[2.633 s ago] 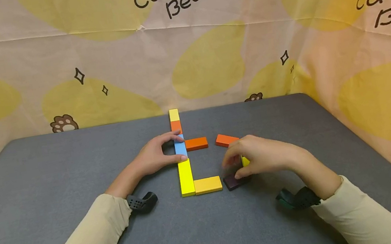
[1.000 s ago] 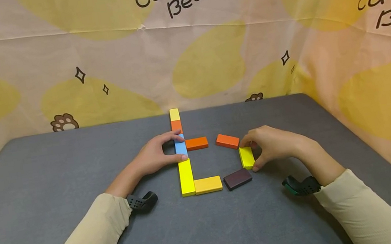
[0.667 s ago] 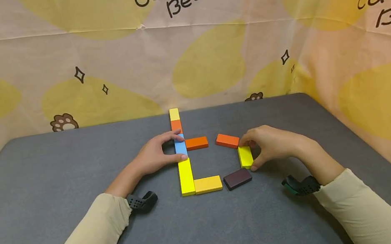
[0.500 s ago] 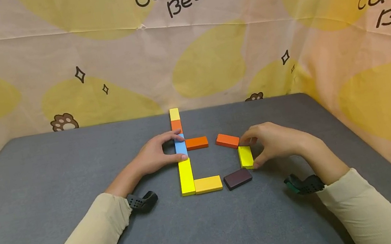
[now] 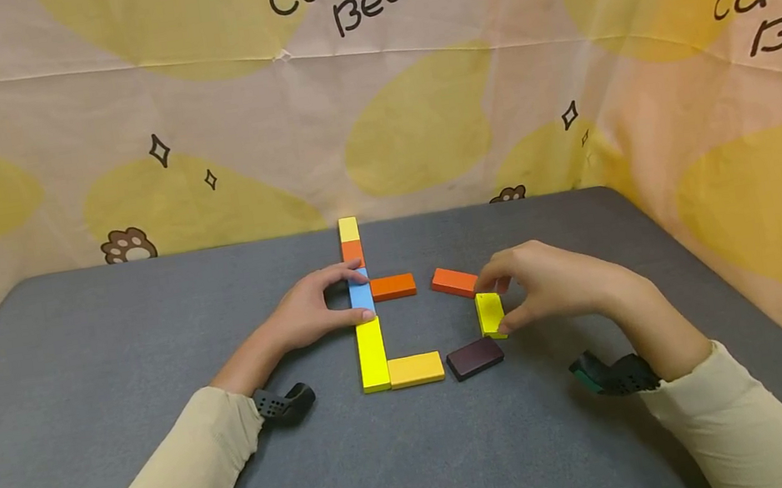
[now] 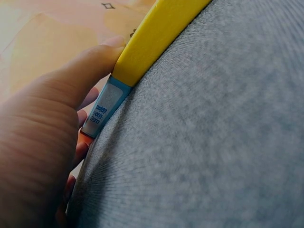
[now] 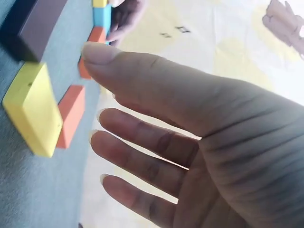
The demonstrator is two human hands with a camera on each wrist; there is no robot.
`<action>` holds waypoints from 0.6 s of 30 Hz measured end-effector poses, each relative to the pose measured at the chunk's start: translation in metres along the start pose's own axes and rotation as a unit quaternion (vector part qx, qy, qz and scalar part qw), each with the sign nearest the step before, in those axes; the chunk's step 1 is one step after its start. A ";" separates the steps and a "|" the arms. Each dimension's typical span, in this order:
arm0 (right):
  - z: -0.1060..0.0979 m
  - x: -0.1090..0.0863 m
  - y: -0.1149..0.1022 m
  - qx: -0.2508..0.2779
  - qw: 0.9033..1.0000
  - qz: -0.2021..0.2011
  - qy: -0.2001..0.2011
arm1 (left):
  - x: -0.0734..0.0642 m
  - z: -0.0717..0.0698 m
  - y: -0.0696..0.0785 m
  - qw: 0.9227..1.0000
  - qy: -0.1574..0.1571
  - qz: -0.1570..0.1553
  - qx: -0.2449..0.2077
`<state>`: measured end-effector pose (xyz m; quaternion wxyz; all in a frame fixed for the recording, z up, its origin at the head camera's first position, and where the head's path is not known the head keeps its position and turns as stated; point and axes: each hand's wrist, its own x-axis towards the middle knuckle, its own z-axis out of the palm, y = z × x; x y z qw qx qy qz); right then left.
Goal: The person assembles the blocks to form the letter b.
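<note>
Flat wooden blocks lie on a dark grey table. My left hand rests on the left-hand row, thumb and fingertips touching around a blue block. In the left wrist view, the thumb lies where a long yellow block meets the blue one. My right hand hovers just above a short yellow block on the right side. The right wrist view shows its fingers spread and apart from that block. Near its two ends are a tilted orange block and a dark purple block.
Another orange block and an amber block extend right from the row. At the row's far end are an orange block and a pale yellow block. A patterned cloth hangs behind the table.
My right hand has moved from over the dark block to the short yellow block, nudged it slightly left, then let go and lifted a little. My left hand has stayed put.
</note>
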<state>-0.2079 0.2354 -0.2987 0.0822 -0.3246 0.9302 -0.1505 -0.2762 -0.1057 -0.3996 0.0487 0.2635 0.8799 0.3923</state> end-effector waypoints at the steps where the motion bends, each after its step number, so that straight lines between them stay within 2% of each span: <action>1: 0.000 -0.001 -0.006 0.002 1.000 -0.008 0.014 | 0.000 0.000 0.000 1.000 0.000 0.001 0.000; 4: -0.003 -0.007 -0.032 0.074 0.994 -0.050 0.060 | -0.001 0.001 0.001 1.000 -0.001 0.005 -0.003; 6: -0.004 -0.012 -0.054 0.133 0.982 -0.106 0.079 | -0.002 0.000 0.000 1.000 -0.001 0.007 -0.007; 8: -0.005 -0.017 -0.074 0.176 0.968 -0.162 0.073 | -0.003 -0.002 0.000 1.000 0.003 0.008 -0.013; 10: -0.006 -0.020 -0.087 0.176 0.962 -0.200 0.062 | -0.004 -0.002 -0.002 1.000 0.008 0.007 -0.026; 12: -0.008 -0.021 -0.090 0.155 0.967 -0.191 0.058 | -0.004 -0.003 -0.003 0.999 0.015 0.004 -0.035; 15: -0.010 -0.020 -0.082 0.128 0.981 -0.131 0.062 | -0.003 -0.001 -0.004 0.998 0.028 -0.001 -0.054; 18: -0.010 -0.013 -0.064 0.100 0.990 -0.065 0.081 | -0.001 0.000 -0.006 0.997 0.051 -0.009 -0.065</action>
